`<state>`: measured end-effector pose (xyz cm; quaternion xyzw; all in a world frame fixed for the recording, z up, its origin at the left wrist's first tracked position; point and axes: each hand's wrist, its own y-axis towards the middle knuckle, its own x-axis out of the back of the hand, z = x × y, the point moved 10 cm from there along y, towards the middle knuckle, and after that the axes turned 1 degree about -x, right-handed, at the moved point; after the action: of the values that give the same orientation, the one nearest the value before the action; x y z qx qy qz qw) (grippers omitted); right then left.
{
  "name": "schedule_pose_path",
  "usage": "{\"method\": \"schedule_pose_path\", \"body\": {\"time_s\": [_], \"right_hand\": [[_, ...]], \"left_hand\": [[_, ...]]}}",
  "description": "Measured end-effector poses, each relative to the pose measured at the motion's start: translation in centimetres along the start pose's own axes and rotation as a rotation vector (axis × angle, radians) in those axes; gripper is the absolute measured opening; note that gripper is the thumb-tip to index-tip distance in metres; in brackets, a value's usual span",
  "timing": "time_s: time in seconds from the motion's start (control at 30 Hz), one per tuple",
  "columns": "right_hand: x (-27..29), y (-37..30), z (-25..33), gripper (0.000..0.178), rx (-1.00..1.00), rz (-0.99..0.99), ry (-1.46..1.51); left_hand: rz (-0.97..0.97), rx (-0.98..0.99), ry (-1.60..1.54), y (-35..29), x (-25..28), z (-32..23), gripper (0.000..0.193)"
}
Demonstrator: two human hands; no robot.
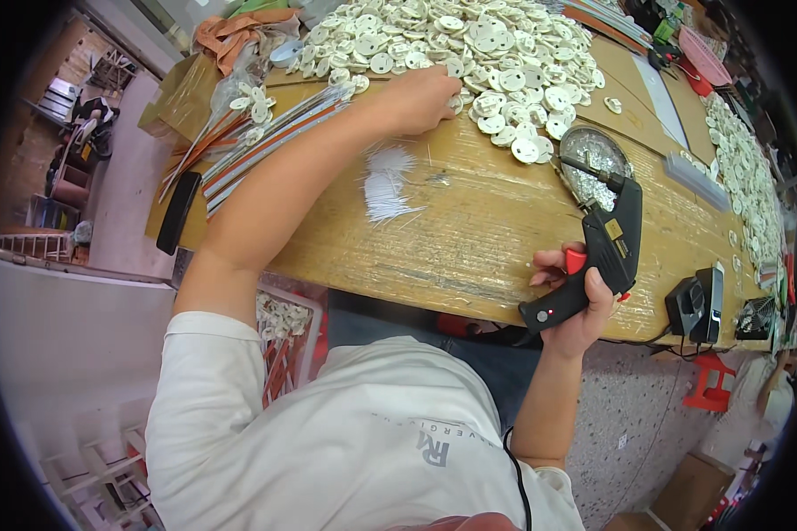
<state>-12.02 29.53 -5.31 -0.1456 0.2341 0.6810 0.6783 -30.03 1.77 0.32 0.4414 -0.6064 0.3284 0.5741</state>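
My right hand is wrapped round the grip of a black hot glue gun with a red trigger. Its nozzle points up and left over a round dish lined with shiny clear residue. At the near edge of a big heap of white round plastic pieces, my left hand has its fingers curled down among the pieces. Whatever those fingers hold is hidden. Below that hand, a small bunch of thin white sticks lies on the wooden table.
Long grey and orange strips lie left, beside a black bar-shaped object. Another heap of white pieces runs along the right side. A clear plastic case and a black device with cables sit right. A red stool stands on the floor.
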Motion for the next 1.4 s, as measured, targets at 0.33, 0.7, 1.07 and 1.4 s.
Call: {"method": "schedule_pose_path", "body": {"time_s": [0.33,0.7,1.07,1.4], "right_hand": [[-0.1,-0.5,-0.1,0.052,-0.030,0.058,0.057],[-0.5,-0.6,0.1,0.055,-0.039,0.084,0.000],[-0.2,-0.7,0.1,0.055,-0.007,0.068,-0.056],[-1.5,-1.6,0.4,0.060,-0.040,0.168,-0.069]], "left_hand": [[-0.008,0.030,-0.463,-14.8,6.7,-7.3,0.029],[-0.265,0.094,-0.433,-19.1,3.3,-9.1,0.019],[-0.130,0.080,-0.186,-16.6,1.4,-8.4,0.009],[-0.354,-0.033,-0.395,-20.0,5.1,-8.9,0.008]]}}
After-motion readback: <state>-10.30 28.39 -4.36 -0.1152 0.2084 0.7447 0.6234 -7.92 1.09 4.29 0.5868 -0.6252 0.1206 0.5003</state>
